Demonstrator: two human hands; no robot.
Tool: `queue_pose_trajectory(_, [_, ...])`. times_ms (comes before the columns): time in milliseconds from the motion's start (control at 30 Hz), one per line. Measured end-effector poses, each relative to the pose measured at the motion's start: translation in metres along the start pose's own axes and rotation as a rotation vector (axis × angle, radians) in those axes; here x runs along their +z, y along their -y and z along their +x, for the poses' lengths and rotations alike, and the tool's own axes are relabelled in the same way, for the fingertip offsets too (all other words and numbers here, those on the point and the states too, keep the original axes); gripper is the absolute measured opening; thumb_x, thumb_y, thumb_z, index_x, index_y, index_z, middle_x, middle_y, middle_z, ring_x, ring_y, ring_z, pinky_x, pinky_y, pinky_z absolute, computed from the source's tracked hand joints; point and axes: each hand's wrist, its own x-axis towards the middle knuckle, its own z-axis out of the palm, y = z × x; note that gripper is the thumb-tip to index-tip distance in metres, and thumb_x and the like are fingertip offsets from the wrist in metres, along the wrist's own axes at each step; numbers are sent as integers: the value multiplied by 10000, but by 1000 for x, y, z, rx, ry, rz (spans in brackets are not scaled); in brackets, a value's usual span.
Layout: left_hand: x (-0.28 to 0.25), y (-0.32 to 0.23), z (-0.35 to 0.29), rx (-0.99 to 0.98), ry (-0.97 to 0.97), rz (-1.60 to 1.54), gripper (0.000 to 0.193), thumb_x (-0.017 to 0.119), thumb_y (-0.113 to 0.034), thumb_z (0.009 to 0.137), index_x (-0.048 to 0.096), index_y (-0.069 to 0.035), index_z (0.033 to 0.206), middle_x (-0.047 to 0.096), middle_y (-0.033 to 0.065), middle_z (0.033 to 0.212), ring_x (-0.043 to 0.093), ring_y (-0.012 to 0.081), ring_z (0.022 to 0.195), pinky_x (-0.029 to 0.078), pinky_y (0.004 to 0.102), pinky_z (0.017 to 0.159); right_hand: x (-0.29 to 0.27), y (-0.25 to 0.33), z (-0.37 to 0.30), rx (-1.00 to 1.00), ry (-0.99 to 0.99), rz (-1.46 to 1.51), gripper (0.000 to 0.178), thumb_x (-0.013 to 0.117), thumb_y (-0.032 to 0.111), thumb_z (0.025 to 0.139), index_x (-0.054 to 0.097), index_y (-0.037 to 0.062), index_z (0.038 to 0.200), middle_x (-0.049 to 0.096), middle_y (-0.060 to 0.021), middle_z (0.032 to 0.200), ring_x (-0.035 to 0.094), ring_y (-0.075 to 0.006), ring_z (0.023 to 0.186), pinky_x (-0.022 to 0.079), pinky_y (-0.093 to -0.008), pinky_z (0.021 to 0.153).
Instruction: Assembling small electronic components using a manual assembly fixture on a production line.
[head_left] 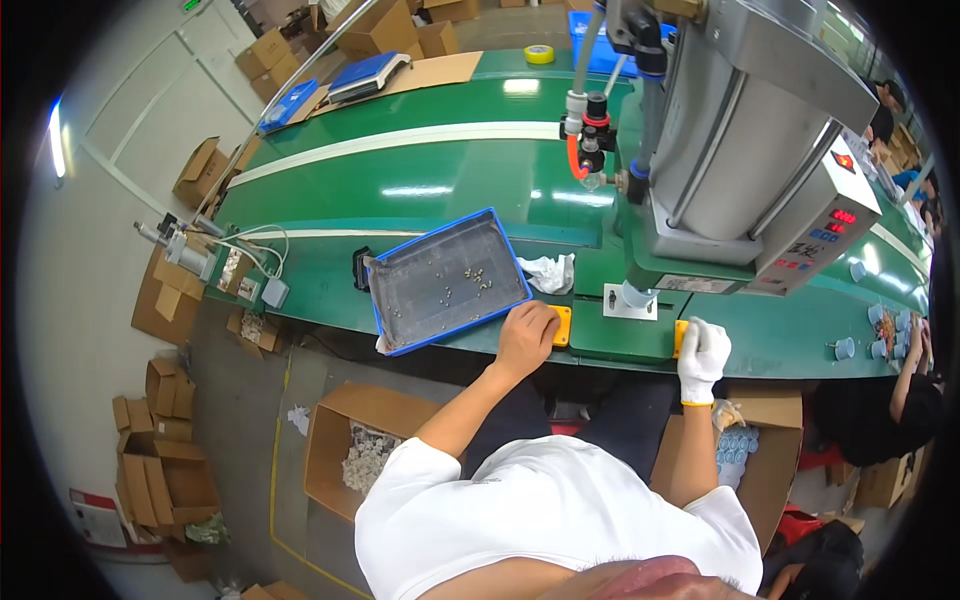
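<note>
Left hand (528, 336) and gloved right hand (704, 352), grips curled closed, nothing visibly held, rested at yellow switch boxes (563, 325) flanking the press (715, 150), presumably keeping fingers clear; parts tray (415, 268) lay left of the press, likely for reach.

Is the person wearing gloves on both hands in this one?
No, the right hand wears a white glove, while the left hand is bare.

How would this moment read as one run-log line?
left hand: bare, at left yellow control box; right hand: gloved, at right yellow control box; pneumatic press: ahead; blue-rimmed tray: small parts inside
</note>
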Motion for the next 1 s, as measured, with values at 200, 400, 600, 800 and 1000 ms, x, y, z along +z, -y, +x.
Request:
queue_pose_trajectory(200, [17,-6,39,-54,78,-106,107,785,-116,966,750,-30,1020,778,123,1000,730,356,981,567,469,883,14,21,6,69,-70,141,141,691,112,1001,800,36,1049,787,-139,976,744,-359,949,590,-452,904])
queue_pose_trajectory(400, [28,-1,41,-58,140,-174,118,802,-121,958,787,-40,1043,777,119,991,737,333,962,591,435,851,22,6,-3,-28,-121,104,122,694,95,992,790,36,1037,797,-147,1018,751,-355,977,591,-458,909])
queue_pose_trajectory(600, [27,-1,38,-115,104,-165,122,812,-135,934,805,-42,1013,770,111,982,733,328,928,598,433,828,25,4,-4,-18,-125,90,122,693,102,999,785,38,1046,796,-148,1036,746,-358,993,587,-465,916])
queue_pose_trajectory(800, [29,2,34,-119,30,-203,122,826,-110,916,822,-43,1018,780,117,980,748,324,930,603,428,835,25,2,-6,-17,-114,117,127,683,103,1005,783,34,1045,794,-153,1041,745,-358,996,586,-467,917])
queue_pose_trajectory(1000, [30,0,27,-165,65,-238,123,834,-111,910,815,-39,1009,786,125,972,754,331,932,602,437,837,28,-13,-27,32,-197,264,186,641,48,1037,756,3,1177,765,-180,1192,731,-336,1057,579,-458,1000])
